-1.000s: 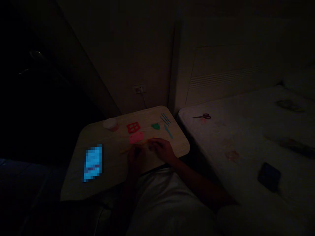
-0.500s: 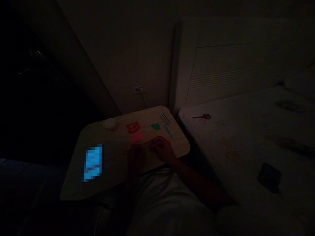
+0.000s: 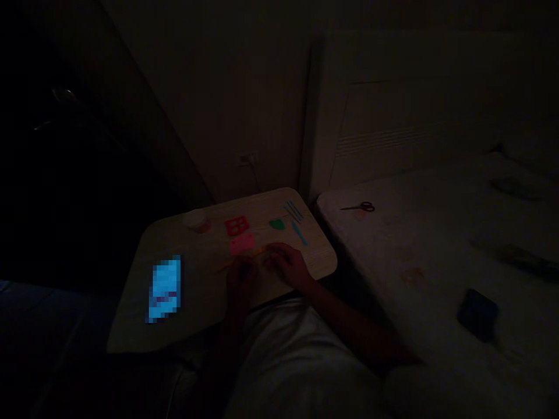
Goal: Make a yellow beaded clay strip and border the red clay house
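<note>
The light is very dim. My left hand rests low over the table, its fingers curled in; what they hold, if anything, is lost in shadow. My right hand is beside it, thumb and fingers drawn together near a thin yellow-orange strip. The strip runs between the two hands, and its material is unclear. Another thin orange piece sticks out left of my left hand. Just beyond the hands lies a pink flat piece with small holes, and behind it a red frame with openings.
On the light table are a glowing blurred screen, a tub, a green piece, a blue plastic knife and several thin sticks. Scissors and a dark boxy object lie on the bed.
The fingers of my right hand have shifted slightly around the strip; a bluish patch seen at them earlier no longer shows. The table's other things stay in place.
</note>
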Tool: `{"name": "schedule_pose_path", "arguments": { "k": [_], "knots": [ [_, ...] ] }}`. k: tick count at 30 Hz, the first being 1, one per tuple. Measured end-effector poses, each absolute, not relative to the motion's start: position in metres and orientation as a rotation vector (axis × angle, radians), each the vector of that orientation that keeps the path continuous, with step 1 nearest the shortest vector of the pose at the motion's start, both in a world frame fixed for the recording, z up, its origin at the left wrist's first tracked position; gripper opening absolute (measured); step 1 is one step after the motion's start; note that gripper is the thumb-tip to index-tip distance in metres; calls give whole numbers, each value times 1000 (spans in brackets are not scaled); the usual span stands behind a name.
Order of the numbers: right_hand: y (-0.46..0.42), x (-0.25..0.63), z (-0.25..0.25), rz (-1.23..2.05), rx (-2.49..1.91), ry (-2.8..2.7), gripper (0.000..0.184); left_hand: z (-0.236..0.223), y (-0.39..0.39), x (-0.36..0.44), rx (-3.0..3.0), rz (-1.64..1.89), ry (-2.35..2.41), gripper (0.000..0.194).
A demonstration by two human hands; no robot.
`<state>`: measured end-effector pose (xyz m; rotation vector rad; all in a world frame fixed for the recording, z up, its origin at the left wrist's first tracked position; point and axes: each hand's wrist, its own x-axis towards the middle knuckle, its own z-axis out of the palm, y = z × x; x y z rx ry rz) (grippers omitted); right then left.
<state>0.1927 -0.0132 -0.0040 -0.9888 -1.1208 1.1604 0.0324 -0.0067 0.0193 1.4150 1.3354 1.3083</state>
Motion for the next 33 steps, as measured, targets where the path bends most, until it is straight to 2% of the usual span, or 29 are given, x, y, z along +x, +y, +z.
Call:
{"name": "schedule_pose_path", "arguments": {
  "k": [4,10,14,26,33],
  "knots": [
    [-14,194,-2,1125,-1044,-1175,26,17,-7,32,1415,1270,1341,16],
    [-15,197,2,1048,-1133,-1293,33,18,-7,34,1385,1285,1352,17],
    [-14,197,-3,1016,-1117,-1343,27,19,-7,33,1410,1281,1335,18],
    [-13,197,-9,990,-1019,-1355,37,12,-5,33,1407,1301,1319,15],
    [-14,198,-5,1072,-1046,-1393,22,13,-5,32,1421,1313,1310,17]
  ]
}}
